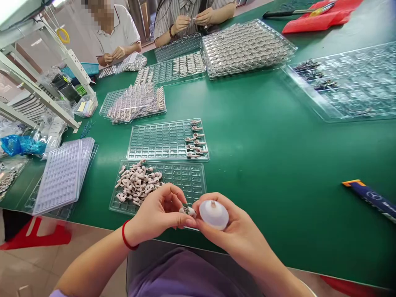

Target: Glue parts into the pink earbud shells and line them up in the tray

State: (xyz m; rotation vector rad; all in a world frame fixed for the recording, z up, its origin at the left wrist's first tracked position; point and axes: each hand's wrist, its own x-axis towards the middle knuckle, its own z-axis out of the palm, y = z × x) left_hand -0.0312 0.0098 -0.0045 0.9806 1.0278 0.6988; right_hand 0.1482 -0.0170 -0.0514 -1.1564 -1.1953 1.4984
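Note:
My left hand point(161, 214) pinches a small grey-white part point(188, 211) between thumb and fingertips, just above the table's near edge. My right hand point(230, 231) is closed round a white round squeeze bottle point(214, 214) whose small nozzle points at the part. Right behind my hands lies a clear plastic tray point(188, 177) with a heap of the same small parts point(136, 183) on its left half. Behind it, a second clear tray point(161, 140) holds a column of finished parts point(195, 140) in its right-hand cells.
The green table point(262, 144) carries more part trays at the back point(247, 45) and right point(349, 82), plus a stack of empty trays point(62, 175) at left. Two people sit working at the far side. A blue-and-orange object point(369, 198) lies at right, a red item point(321, 16) far back.

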